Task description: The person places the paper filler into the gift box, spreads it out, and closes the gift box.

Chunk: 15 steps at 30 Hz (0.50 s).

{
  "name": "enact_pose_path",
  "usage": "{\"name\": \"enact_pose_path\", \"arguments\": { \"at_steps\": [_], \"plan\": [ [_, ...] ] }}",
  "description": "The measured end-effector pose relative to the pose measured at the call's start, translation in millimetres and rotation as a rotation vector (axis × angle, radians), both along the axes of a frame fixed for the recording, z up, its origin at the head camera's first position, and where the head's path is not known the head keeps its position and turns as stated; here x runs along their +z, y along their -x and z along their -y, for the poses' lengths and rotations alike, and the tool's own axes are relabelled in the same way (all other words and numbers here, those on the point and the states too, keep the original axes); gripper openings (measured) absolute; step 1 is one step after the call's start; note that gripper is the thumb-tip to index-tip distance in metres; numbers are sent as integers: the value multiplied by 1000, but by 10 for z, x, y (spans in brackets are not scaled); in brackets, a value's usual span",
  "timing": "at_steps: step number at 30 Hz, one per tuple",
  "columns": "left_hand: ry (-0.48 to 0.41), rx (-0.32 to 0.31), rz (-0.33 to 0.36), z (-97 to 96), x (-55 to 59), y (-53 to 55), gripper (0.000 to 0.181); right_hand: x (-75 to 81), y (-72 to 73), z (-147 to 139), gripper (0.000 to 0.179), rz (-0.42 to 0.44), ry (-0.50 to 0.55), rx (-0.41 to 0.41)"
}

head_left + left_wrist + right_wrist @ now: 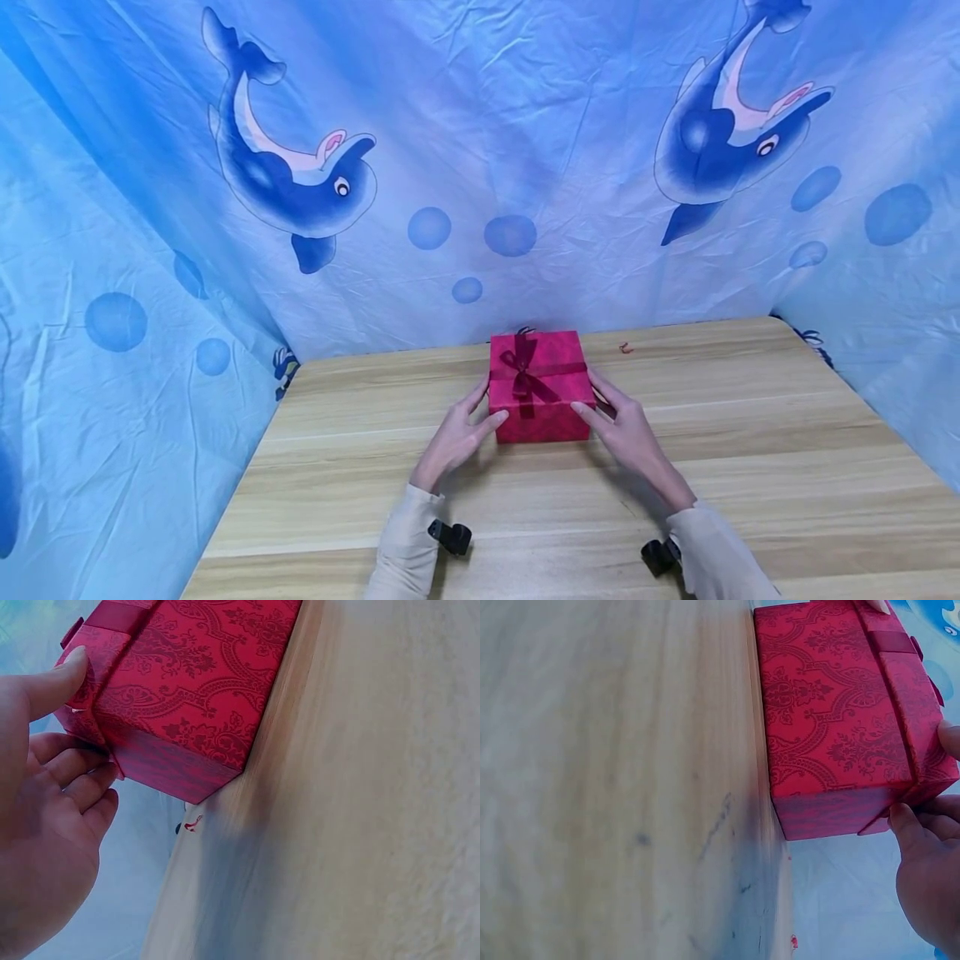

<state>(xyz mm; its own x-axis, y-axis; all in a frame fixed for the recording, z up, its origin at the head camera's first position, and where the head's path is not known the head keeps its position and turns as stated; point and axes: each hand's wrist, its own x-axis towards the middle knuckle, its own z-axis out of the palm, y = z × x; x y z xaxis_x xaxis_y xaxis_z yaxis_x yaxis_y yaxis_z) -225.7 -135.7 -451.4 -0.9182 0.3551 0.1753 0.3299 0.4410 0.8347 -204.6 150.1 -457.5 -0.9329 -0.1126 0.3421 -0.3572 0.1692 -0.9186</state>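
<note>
A red patterned gift box sits on the wooden table, its lid on top. Dark red ribbon with a bow crosses the lid. My left hand grips the lid at its left side, thumb on the front edge and fingers along the side. At the opposite side my right hand holds the lid in the same way. In the left wrist view the left fingers curl at the lid's lower rim. The right wrist view has the right fingers at that rim too. The box's inside is hidden.
A small red squiggly scrap lies on the table behind the box to the right. Blue dolphin-printed cloth hangs behind the table and along both sides. Black wrist cameras are strapped at the sleeves.
</note>
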Motion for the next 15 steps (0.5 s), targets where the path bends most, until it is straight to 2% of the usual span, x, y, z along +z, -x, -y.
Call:
{"name": "enact_pose_path", "arguments": {
  "at_steps": [7, 15],
  "plan": [
    [3, 11, 11, -14, -26, -5, 80, -35, 8, -12, 66, 21, -10, -1],
    [-27, 0, -15, -11, -65, -5, 79, -85, 2, -9, 68, 26, -18, -6]
  ]
}}
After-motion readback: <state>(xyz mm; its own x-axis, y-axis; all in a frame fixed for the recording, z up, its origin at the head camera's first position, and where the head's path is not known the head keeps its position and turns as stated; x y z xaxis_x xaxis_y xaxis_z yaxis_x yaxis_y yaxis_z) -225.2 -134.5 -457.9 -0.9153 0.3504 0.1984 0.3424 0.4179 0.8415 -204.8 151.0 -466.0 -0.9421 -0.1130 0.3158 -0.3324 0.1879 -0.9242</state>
